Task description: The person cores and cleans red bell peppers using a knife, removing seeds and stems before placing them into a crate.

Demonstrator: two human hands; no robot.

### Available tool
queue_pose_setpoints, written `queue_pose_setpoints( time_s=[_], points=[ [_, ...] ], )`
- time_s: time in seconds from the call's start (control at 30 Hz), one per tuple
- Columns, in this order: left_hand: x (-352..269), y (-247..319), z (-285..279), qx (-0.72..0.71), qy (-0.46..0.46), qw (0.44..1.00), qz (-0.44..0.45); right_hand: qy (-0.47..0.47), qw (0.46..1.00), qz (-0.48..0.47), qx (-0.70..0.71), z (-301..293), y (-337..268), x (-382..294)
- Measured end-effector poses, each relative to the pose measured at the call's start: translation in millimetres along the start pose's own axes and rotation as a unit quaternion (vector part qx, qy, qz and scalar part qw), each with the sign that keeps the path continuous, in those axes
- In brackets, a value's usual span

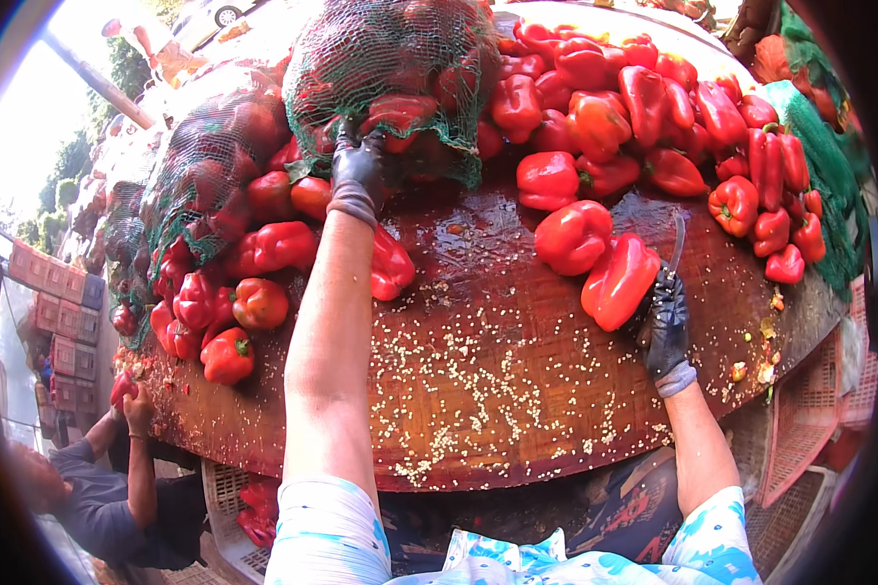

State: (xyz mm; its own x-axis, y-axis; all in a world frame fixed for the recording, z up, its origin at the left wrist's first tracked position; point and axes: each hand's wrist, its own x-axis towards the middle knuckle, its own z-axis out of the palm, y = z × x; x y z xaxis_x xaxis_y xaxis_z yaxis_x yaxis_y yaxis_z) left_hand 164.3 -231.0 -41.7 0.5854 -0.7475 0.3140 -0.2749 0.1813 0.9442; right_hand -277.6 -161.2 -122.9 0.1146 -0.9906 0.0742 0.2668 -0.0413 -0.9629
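Note:
My left hand [358,164], in a dark glove, reaches up to the opening of a green mesh bag [391,66] full of red bell peppers; its fingertips are at the net's edge, partly hidden. My right hand [666,325], gloved too, is closed round a small knife with a curved blade [678,245] pointing away from me. Directly left of that hand lies a large red bell pepper [618,281], touching another pepper [574,238]. One more pepper [391,265] rests beside my left forearm. Pale seeds are scattered over the brown wooden tabletop [483,380].
Heaped peppers [600,124] cover the far right of the table, beside green netting [812,183]. Another filled mesh bag [205,161] stands at the left. A co-worker [117,482] holds a pepper at the left edge. Plastic crates [805,424] stand below right, another [223,504] below left.

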Motion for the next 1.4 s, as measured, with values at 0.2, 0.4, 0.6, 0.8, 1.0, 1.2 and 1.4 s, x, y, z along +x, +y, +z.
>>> queue_pose_setpoints(
  time_s=[0.2,0.4,0.6,0.8,1.0,1.2,1.4],
  points=[
    [-32,53,-1,-0.363,-0.006,0.927,0.092,-0.008,0.999,0.007,-0.044,-5,-11,-2],
    [-21,-3,-67,-0.212,0.155,0.955,-0.141,-0.001,0.998,0.003,-0.063,-1,-15,-2],
    [-9,1,-77,0.583,0.012,0.808,-0.087,-0.004,1.0,-0.009,-0.029,-8,-10,-3],
    [9,8,-66,0.668,-0.044,0.743,-0.018,-0.013,0.999,0.029,0.036,-1,-9,-3],
    [-13,-44,-78,0.22,-0.023,0.973,-0.057,0.005,0.998,-0.012,-0.068,-9,-4,-3],
    [-27,-40,-115,0.42,0.084,0.894,-0.132,0.001,0.997,-0.009,-0.07,-20,-2,-3],
    [-26,-26,-93,0.588,0.071,0.798,0.111,0.003,1.0,0.015,-0.023,-22,4,-4]
  ],
)
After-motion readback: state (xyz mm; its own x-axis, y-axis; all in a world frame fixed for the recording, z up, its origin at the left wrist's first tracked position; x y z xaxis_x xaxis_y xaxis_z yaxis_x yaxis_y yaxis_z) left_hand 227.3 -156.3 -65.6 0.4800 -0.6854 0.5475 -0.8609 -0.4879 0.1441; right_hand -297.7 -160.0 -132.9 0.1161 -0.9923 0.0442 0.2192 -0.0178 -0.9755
